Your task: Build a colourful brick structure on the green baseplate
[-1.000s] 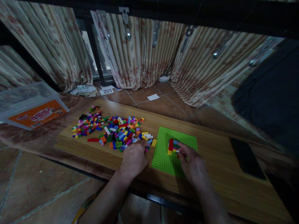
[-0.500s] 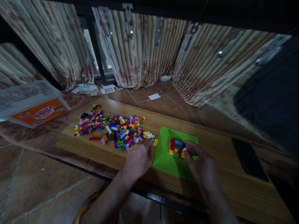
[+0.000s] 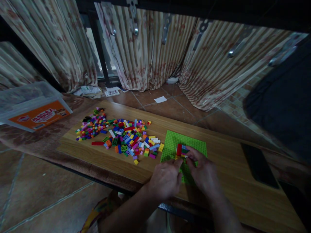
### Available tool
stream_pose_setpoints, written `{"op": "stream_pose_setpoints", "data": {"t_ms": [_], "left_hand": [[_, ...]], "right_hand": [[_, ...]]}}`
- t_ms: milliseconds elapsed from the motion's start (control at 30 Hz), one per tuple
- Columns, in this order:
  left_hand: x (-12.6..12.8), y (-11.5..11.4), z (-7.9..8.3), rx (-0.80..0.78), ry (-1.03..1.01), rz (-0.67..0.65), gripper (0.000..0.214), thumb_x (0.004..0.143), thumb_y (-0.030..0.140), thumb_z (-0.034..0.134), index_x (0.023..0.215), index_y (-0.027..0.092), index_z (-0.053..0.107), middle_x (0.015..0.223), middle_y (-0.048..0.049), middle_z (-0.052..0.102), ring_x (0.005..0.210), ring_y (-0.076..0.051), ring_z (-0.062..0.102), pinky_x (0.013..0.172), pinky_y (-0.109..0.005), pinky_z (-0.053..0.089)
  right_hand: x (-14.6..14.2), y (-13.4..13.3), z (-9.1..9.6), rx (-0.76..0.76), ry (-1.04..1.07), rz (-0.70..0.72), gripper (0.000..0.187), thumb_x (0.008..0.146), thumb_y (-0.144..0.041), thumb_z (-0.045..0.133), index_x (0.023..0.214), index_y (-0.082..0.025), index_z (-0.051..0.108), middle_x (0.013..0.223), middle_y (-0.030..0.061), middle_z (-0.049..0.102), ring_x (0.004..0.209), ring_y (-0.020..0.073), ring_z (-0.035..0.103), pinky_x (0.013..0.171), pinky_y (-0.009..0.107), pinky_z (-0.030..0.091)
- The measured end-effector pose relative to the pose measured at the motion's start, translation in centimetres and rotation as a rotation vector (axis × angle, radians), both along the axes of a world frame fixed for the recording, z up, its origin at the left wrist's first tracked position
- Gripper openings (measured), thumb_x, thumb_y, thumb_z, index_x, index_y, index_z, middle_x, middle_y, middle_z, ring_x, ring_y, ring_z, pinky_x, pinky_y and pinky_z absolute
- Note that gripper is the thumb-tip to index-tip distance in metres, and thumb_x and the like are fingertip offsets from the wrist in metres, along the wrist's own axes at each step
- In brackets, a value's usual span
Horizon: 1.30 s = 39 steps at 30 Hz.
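A small build of toy bricks, red, blue, green and yellow, sits on the green studded baseplate. My right hand pinches the right side of the build, its fingers covering much of it. From the front left, my left hand reaches over the baseplate with fingers curled and the index fingertip at the build's near edge. Whatever lies between the left fingertips is hidden. Loose toy bricks in many colours lie in a wide pile left of the baseplate, a yellow brick beside its left edge.
All this rests on a wooden board. A clear plastic box with an orange label stands at the far left. On the right lies a dark flat panel. Curtains hang behind, and a paper sheet lies on the floor.
My left hand has moved right from the brick pile to the near side of the build, uncovering bricks at the pile's edge. My right hand stays at the build, shifted slightly left.
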State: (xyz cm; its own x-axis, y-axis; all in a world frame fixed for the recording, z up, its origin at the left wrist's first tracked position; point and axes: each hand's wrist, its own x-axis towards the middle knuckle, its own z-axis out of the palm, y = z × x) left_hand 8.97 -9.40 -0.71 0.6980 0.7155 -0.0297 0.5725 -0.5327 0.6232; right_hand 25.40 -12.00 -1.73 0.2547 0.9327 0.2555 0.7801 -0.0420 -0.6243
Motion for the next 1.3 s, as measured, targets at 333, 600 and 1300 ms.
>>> {"op": "stream_pose_setpoints", "data": {"t_ms": [333,600,1300], "left_hand": [[0.3,0.2,-0.2,-0.002,0.019,-0.004,0.048,0.089,0.026,0.047,0.136,0.018,0.041,0.114,-0.0110,0.066,0.101,-0.026,0.065,0.089,-0.040,0.053],[0.3,0.3,0.0,-0.027,0.008,0.002,0.045,0.089,0.025,0.046,0.133,0.017,0.046,0.113,-0.0108,0.067,0.104,-0.026,0.064,0.090,-0.040,0.052],[0.4,0.5,-0.3,-0.024,0.025,-0.003,0.045,0.089,0.025,0.047,0.133,0.016,0.046,0.114,-0.0108,0.068,0.104,-0.026,0.065,0.090,-0.041,0.052]], "right_hand": [[-0.1,0.2,-0.5,0.015,-0.021,0.003,0.038,0.084,-0.024,0.048,0.120,-0.023,0.062,0.095,0.0064,0.073,0.085,0.0206,0.068,0.081,0.040,0.054],[0.9,-0.2,0.0,0.044,0.046,-0.141,0.039,0.082,-0.035,0.056,0.117,-0.019,0.063,0.096,0.0087,0.071,0.081,0.0206,0.067,0.079,0.039,0.054],[1.4,0.8,-1.5,-0.117,0.192,-0.252,0.055,0.073,-0.038,0.063,0.123,-0.016,0.061,0.122,0.0153,0.063,0.114,0.0309,0.058,0.099,0.052,0.041]]}}
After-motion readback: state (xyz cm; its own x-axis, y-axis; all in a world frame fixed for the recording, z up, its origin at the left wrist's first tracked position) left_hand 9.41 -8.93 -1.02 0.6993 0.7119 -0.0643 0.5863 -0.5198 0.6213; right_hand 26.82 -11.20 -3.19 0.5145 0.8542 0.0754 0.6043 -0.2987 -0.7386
